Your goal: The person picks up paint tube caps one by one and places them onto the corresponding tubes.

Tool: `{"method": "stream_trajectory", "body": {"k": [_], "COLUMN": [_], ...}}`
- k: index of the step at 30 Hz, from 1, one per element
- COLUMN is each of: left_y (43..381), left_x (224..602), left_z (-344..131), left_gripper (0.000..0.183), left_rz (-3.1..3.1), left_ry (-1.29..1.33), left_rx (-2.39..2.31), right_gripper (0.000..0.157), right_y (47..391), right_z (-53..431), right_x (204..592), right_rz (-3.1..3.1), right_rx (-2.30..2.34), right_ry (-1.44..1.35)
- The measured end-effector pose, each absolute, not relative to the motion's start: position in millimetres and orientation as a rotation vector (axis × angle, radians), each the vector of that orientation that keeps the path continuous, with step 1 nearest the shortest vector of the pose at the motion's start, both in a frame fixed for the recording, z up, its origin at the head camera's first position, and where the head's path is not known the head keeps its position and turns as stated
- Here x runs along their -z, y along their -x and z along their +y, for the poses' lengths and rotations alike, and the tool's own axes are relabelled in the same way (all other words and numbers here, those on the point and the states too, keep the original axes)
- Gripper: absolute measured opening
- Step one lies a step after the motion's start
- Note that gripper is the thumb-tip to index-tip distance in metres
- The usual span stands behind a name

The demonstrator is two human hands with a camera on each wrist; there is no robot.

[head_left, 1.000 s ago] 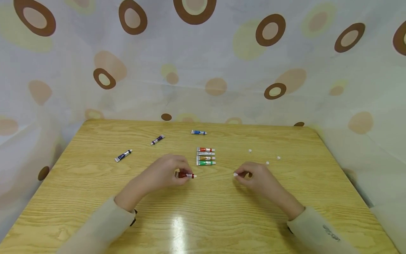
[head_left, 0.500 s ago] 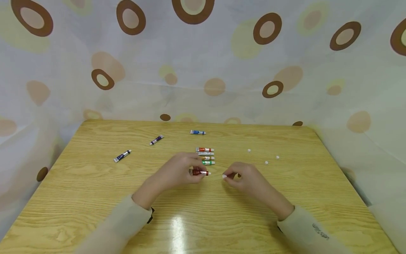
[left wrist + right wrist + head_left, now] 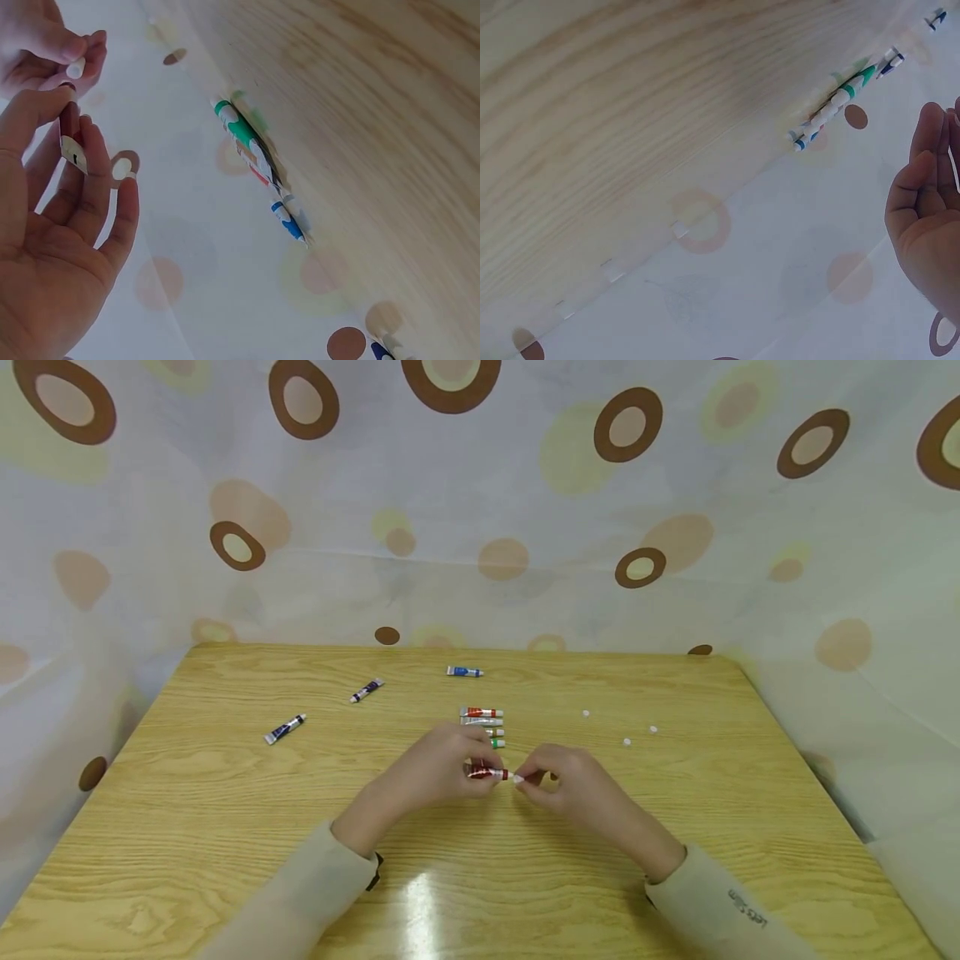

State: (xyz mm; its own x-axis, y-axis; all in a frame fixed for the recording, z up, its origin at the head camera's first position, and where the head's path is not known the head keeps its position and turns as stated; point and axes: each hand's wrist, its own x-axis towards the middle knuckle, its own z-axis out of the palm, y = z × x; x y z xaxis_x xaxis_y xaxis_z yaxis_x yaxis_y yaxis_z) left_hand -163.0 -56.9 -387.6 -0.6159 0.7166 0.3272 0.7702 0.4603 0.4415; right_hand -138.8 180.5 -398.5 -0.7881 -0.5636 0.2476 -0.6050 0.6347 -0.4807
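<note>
My left hand (image 3: 450, 764) grips a dark red paint tube (image 3: 487, 773) between thumb and fingers, its nozzle pointing right. Facing it, my right hand (image 3: 573, 781) pinches a small white cap (image 3: 518, 779) with thumb and fingertips. Cap and nozzle are in line, very close together; whether they touch I cannot tell. In the left wrist view the dark red tube (image 3: 71, 131) and the cap (image 3: 76, 68) both show above the table. The right wrist view has only part of the right hand (image 3: 926, 202), with its fingertips cut off at the edge.
Behind the left hand lies a row of tubes: red (image 3: 482, 712), silver (image 3: 487, 722), ochre (image 3: 497, 732) and green (image 3: 498, 743), partly hidden. Blue (image 3: 465, 672), purple (image 3: 366, 691) and dark blue (image 3: 285, 729) tubes lie farther off. Three white caps (image 3: 627, 742) rest at right.
My left hand has moved right with the dark red tube, while my right hand has moved left with the cap. The gap between nozzle and cap has shrunk to almost nothing.
</note>
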Motion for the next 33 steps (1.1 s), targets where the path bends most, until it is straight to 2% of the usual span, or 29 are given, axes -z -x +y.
{"method": "stream_trajectory", "body": {"k": [15, 22, 26, 33], "left_y": [160.2, 159.0, 157.8, 156.5], "left_x": [391.1, 390.8, 389.2, 386.6], "left_z": [-50.4, -49.6, -48.9, -47.3], "left_gripper": [0.005, 0.005, 0.006, 0.006], "left_rz": [-2.621, -2.625, -2.605, -2.524], "left_ry": [1.301, 1.283, 1.28, 1.311], "left_rx": [0.857, 0.872, 0.879, 0.838], "right_gripper": [0.009, 0.005, 0.009, 0.005], "right_y": [134.5, 131.4, 131.4, 135.7], "right_z": [181.1, 180.8, 181.7, 187.7], "right_x": [400.3, 400.6, 400.6, 405.4], "right_rz": [-2.687, -2.631, -2.614, -2.601], "right_rx": [-0.835, -0.845, -0.903, -1.103], "right_ry": [-1.003, -0.997, -0.996, -1.013]}}
